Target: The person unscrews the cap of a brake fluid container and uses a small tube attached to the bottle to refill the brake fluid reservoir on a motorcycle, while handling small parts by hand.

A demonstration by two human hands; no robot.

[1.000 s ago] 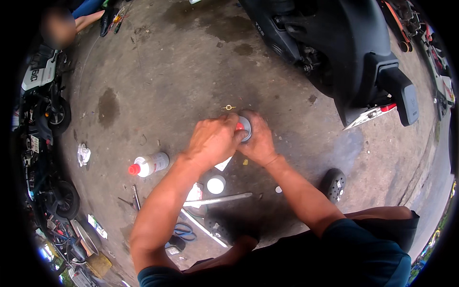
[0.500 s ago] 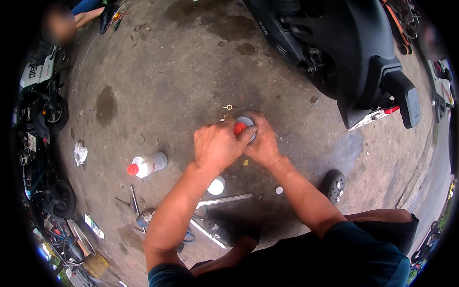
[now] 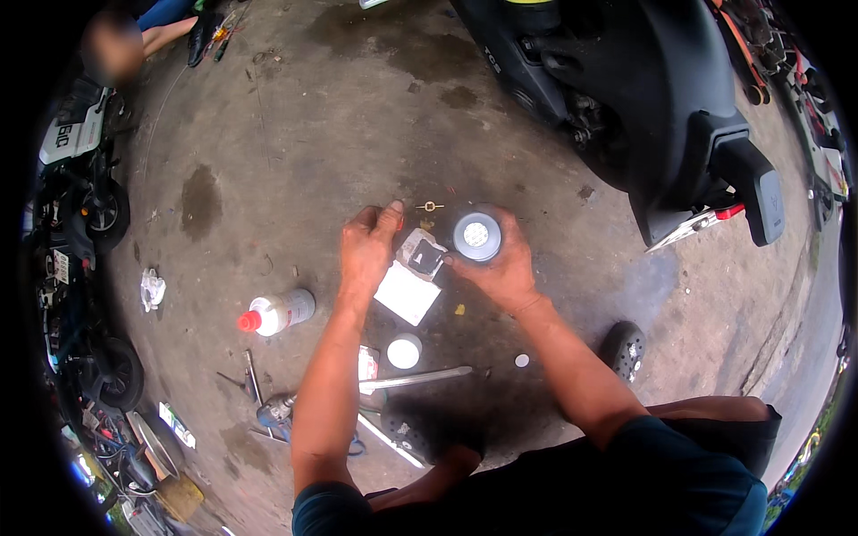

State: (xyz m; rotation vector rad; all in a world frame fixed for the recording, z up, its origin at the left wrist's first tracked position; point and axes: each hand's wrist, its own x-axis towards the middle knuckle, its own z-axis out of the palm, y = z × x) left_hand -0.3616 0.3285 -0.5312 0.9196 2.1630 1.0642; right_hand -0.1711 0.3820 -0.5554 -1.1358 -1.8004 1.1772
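My right hand (image 3: pixel 508 272) is wrapped round a grey round bottle (image 3: pixel 465 243), which I see from above. A white speckled disc shows in the middle of its top. Away to the left, my left hand (image 3: pixel 365 250) is closed with the thumb on top; what it holds, if anything, is hidden. On the ground between the hands lie a white card (image 3: pixel 408 293) and a dark square piece (image 3: pixel 424 257) on a greyish patch. Just beyond them sits a small brass-coloured part (image 3: pixel 430 206). A white bottle with a red cap (image 3: pixel 284 310) lies left of my left forearm.
A black scooter (image 3: pixel 643 107) stands at the far right. Near my feet are a white round lid (image 3: pixel 405 350), a long metal bar (image 3: pixel 420 378), a power tool (image 3: pixel 275 408) and a small white disc (image 3: pixel 522 361). Another person's leg (image 3: pixel 168 34) shows at the far left.
My hands have parted, the left moving left. The red cap on the grey bottle no longer shows, and its white-centred top is visible. The card and dark piece have come into view.
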